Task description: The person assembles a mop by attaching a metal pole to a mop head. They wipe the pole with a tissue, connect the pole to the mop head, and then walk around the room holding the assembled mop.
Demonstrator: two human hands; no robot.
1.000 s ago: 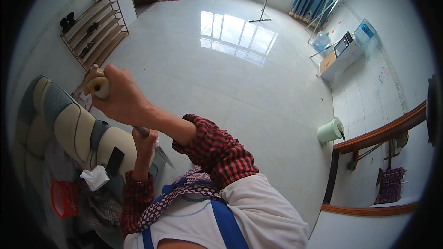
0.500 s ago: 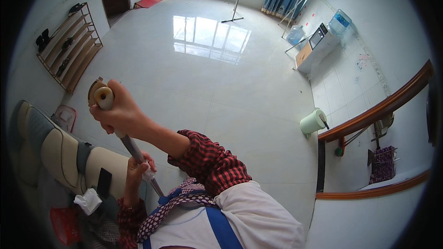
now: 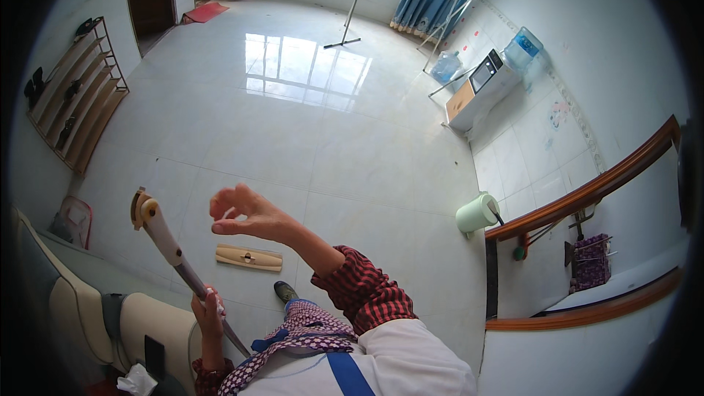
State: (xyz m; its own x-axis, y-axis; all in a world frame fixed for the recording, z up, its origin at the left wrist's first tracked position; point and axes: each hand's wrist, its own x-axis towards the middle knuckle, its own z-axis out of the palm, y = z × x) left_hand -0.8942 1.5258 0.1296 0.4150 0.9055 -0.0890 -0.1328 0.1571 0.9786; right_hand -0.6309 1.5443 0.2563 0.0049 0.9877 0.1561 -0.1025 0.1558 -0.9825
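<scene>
My left hand (image 3: pixel 209 312) is closed around the grey shaft of a mop pole (image 3: pixel 170 246), which slants up and to the left in front of me. The pole's upper end carries a white sleeve and a beige hinged joint. My right hand (image 3: pixel 253 216) is off the pole, to the right of its joint, with fingers curved and thumb apart. A small pale patch shows between thumb and fingers; I cannot make out whether it is a thing or the floor. Below that hand a beige flat mop head (image 3: pixel 249 257) lies on the floor, separate from the pole.
A cream and grey sofa (image 3: pixel 158 323) with a black phone (image 3: pixel 154 358) and tissues (image 3: pixel 138 381) stands at the left. Further off are a shoe rack (image 3: pixel 81 99), a water dispenser (image 3: pixel 477 92), a drying rack (image 3: pixel 352 11) and a pale green bin (image 3: pixel 477 213). A wooden-edged half wall (image 3: pixel 587 308) is at the right.
My right hand has let go of the pole's upper end and moved right. The pole has dropped lower in view, and the mop head on the floor has come into sight. My left hand still grips the shaft.
</scene>
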